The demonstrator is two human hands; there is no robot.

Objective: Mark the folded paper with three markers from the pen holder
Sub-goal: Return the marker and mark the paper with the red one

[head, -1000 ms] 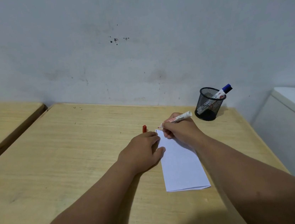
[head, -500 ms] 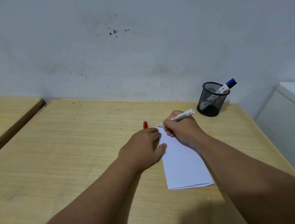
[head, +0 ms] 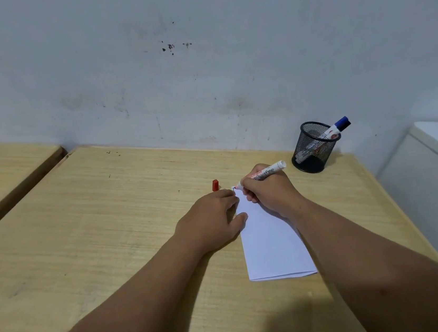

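Hands: right (head: 268,191) pinches 1 red marker (head: 263,174), left (head: 213,219) flat on 1 folded paper (head: 273,244).

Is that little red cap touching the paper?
Apart. In the head view, the red cap stands on bare table, a wood gap left of the folded paper.

One head-worn camera looks forward and down over the desk (head: 107,207), close, with the wall (head: 200,71) at twelve o'clock.
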